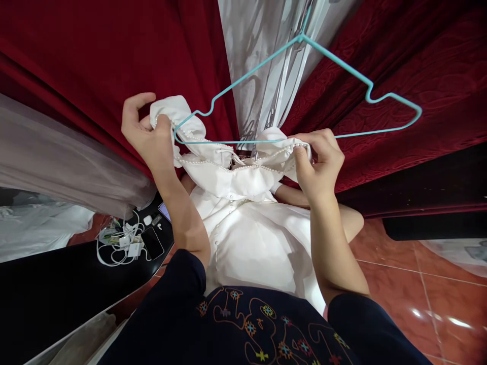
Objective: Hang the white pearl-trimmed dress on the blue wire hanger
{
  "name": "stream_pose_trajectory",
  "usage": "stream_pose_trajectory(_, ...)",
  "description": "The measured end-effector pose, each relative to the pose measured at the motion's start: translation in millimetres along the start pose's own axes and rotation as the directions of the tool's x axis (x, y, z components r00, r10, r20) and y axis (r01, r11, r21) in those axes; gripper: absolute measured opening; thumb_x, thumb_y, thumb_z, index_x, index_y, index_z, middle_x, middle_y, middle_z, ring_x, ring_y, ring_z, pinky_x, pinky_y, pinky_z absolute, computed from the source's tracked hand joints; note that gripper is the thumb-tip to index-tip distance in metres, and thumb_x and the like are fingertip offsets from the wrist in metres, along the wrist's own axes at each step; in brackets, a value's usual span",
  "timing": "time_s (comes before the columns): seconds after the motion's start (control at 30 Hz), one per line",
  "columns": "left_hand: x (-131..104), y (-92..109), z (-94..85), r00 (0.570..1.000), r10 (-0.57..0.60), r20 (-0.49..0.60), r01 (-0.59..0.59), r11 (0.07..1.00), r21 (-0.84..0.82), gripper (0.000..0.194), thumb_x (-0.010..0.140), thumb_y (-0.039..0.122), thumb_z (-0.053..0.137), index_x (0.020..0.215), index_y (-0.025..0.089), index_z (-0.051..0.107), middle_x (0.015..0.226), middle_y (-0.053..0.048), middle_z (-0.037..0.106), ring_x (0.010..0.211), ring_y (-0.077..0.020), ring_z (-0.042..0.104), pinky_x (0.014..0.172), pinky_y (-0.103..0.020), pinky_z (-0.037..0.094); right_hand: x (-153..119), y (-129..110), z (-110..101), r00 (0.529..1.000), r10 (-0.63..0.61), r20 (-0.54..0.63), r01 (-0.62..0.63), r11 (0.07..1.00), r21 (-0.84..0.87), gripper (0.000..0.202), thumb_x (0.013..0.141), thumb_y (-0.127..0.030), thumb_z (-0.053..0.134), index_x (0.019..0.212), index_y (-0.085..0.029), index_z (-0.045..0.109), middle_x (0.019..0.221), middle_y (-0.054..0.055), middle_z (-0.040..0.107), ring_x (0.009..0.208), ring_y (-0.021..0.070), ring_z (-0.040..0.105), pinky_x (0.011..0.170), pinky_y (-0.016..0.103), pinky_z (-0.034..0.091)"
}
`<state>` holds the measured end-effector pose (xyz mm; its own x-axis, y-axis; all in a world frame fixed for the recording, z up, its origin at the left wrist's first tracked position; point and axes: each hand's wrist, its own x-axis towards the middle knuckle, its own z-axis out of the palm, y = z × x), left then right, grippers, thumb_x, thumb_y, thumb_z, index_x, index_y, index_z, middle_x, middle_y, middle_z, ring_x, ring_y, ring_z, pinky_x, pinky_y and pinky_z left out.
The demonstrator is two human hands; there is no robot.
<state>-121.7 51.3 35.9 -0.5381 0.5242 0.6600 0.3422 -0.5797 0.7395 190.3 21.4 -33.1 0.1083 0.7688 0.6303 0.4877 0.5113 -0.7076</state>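
Observation:
A white dress (258,243) with a pearl-beaded neckline lies over my lap, its top raised toward a light-blue wire hanger (338,61). My left hand (146,129) is closed on the dress's left shoulder part, thumb and fingers pinching the puffed white fabric. The hanger's left end overlaps that shoulder in view; whether it is inside the strap I cannot tell. My right hand (321,157) pinches the beaded edge at the other shoulder, just below the hanger's bottom bar. The hanger's right end sticks out past my right hand, free of fabric.
Dark red curtains (114,50) hang on both sides, with white drapery (254,61) between them. On a black table (57,279) at left lie a phone (152,243), tangled white cables (114,261) and earbuds. Reddish floor tiles (395,274) show at right.

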Motion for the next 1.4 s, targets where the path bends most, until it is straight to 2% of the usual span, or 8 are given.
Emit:
stream_pose_trajectory(0.37,-15.9,34.2,50.4,0.970,0.064,0.236,-0.066,0.998,0.003,0.028,0.076,0.002,0.088,0.092,0.019,0.074,0.081,0.003,0.062,0.059,-0.0063,0.038,0.052,-0.025,0.031,-4.7,-0.9,10.8,1.000,-0.019,-0.009,0.019,1.000,0.014,0.024,0.099,-0.041,0.059,0.101,-0.025,0.078,0.095,0.006,0.067,0.095,0.0203,0.065,0.091,0.041,0.056)
stream_pose_trajectory(0.63,-79.1,55.8,26.2,0.908,-0.237,0.346,0.249,0.968,0.010,0.026,0.096,0.054,0.074,0.102,0.030,0.080,0.071,0.001,0.065,0.055,-0.0122,0.046,0.056,-0.031,0.042,-3.8,4.1,5.9,0.999,-0.031,-0.036,0.031,0.999,-0.013,0.028,0.102,-0.044,0.057,0.098,-0.022,0.074,0.095,0.007,0.067,0.096,0.0210,0.064,0.090,0.041,0.055)
stream_pose_trajectory(0.7,-91.0,54.3,22.9,0.813,-0.366,0.452,0.377,0.924,0.069,0.038,0.096,0.061,0.070,0.093,0.025,0.080,0.076,-0.001,0.071,0.057,-0.0118,0.054,0.058,-0.029,0.047,-3.6,3.9,6.5,0.999,-0.032,-0.024,0.032,0.999,-0.020,0.029,0.103,-0.045,0.056,0.098,-0.023,0.074,0.096,0.008,0.067,0.096,0.0213,0.063,0.090,0.041,0.055)
stream_pose_trajectory(0.83,-107.6,36.7,37.0,0.451,-0.599,0.662,0.599,0.753,0.273,0.056,0.099,0.071,0.057,0.104,0.019,0.077,0.088,-0.008,0.078,0.079,-0.0194,0.074,0.076,-0.032,0.058,-4.2,3.5,7.7,0.997,-0.058,-0.041,0.058,0.998,0.008,0.030,0.104,-0.046,0.055,0.099,-0.024,0.074,0.095,0.008,0.066,0.096,0.0218,0.063,0.091,0.044,0.056)
stream_pose_trajectory(0.93,-118.9,25.9,55.2,0.507,-0.561,0.655,0.746,0.666,-0.006,0.052,0.106,0.066,0.044,0.127,0.023,0.063,0.137,-0.010,0.073,0.125,-0.0260,0.073,0.107,-0.041,0.056,-7.0,1.6,8.3,0.996,-0.083,-0.030,0.083,0.997,0.003,0.030,0.104,-0.045,0.054,0.105,-0.024,0.076,0.098,0.007,0.065,0.098,0.0221,0.064,0.094,0.047,0.057)
stream_pose_trajectory(1.03,-128.8,28.3,68.2,0.628,-0.477,0.615,0.754,0.568,-0.330,0.038,0.112,0.056,0.036,0.111,0.024,0.057,0.127,-0.006,0.071,0.140,-0.0262,0.066,0.120,-0.047,0.047,-13.4,0.5,12.4,0.976,-0.174,-0.132,0.169,0.984,-0.055,0.028,0.102,-0.045,0.056,0.111,-0.026,0.075,0.107,0.008,0.063,0.106,0.0238,0.065,0.097,0.051,0.057)
stream_pose_trajectory(1.23,-128.8,33.3,71.0,0.724,-0.495,0.480,0.684,0.601,-0.413,0.045,0.109,0.061,0.045,0.085,0.022,0.043,0.084,0.000,0.058,0.113,-0.0213,0.076,0.114,-0.043,0.054,-18.7,38.9,-2.0,0.720,-0.214,-0.660,0.123,0.976,-0.182,0.041,0.093,-0.056,0.065,0.118,-0.024,0.063,0.119,0.012,0.055,0.113,0.0268,0.061,0.068,0.038,0.052)
stream_pose_trajectory(1.4,-115.6,23.7,65.3,0.767,-0.457,0.451,0.637,0.625,-0.451,0.048,0.107,0.061,0.051,0.079,0.022,0.045,0.074,0.001,0.056,0.088,-0.0174,0.076,0.079,-0.028,0.060,17.6,95.4,-69.3,0.668,-0.153,-0.728,0.043,0.985,-0.168,0.029,0.088,-0.044,0.078,0.087,-0.020,0.062,0.081,-0.002,0.053,0.070,0.0090,0.049,0.067,0.033,0.038)
